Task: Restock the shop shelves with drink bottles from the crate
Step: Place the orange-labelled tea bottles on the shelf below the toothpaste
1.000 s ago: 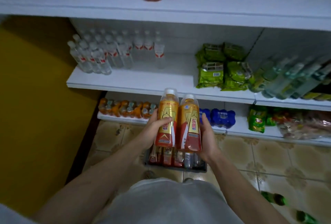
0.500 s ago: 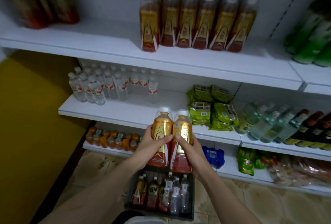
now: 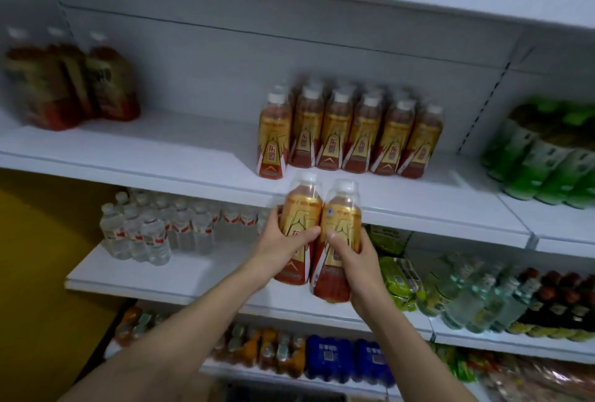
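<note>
Head view, nearest me: my left hand (image 3: 279, 248) wraps its fingers round one gold-labelled bottle (image 3: 297, 228), thumb lying across the label, and my right hand (image 3: 355, 261) grips a second bottle (image 3: 338, 240) the same way. Both bottles stand upright and touch side by side, raised just in front of the white shelf (image 3: 193, 160) edge. Farther back on that shelf stands a row of matching bottles (image 3: 351, 134), right of centre. Far left on it sit blurred darker bottles (image 3: 70, 83); green bottles (image 3: 547, 157) crowd the far right.
</note>
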A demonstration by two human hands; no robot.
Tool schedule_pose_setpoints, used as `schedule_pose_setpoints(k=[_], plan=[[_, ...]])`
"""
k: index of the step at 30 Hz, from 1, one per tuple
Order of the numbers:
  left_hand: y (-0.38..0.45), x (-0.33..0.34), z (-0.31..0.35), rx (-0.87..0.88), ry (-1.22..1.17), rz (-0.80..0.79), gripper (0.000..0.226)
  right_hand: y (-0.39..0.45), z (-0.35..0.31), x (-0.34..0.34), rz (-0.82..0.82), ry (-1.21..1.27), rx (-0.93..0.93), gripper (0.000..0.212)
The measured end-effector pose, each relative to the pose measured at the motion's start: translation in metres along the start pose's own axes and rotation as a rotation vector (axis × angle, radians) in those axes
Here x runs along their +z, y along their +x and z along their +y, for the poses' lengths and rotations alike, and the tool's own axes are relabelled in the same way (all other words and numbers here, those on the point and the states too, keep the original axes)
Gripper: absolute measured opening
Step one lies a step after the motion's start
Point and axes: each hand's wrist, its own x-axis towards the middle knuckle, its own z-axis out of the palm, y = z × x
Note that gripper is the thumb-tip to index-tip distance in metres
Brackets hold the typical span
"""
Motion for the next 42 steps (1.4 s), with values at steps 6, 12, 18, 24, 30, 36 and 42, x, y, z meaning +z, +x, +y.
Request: schedule_pose_setpoints(k=[6,12,18,24,30,36,42], plan=[[0.037,0.010,0.052,0.184,0.075,0.034,0.075,0.036,-0.042,-0.005,0.046,-0.056,-0.127,0.047],[0.063,0.028,0.089,0.294,0.187,0.218,0.092,0.077,-0.074,-0.025,0.031,-0.113,-0.272,0.054],[0.089,0.050,0.094,0.263,0.236,0.320,0.088,0.112,-0.079,-0.052,-0.013,-0.158,-0.306,0.064],[0.100,0.057,0.093,0.242,0.205,0.373,0.082,0.140,-0.076,-0.056,-0.045,-0.164,-0.315,0.072],[0.107,0.054,0.094,0.221,0.246,0.325,0.077,0.151,-0.069,-0.043,-0.087,-0.203,-0.342,0.071],[0.096,0.040,0.109,0.381,0.475,0.269,0.111,0.154,-0.066,-0.045,-0.092,-0.317,-0.355,0.077],[0.100,0.027,0.152,0.526,1.031,0.168,0.115,0.146,-0.050,-0.046,-0.060,-0.360,-0.304,0.090]])
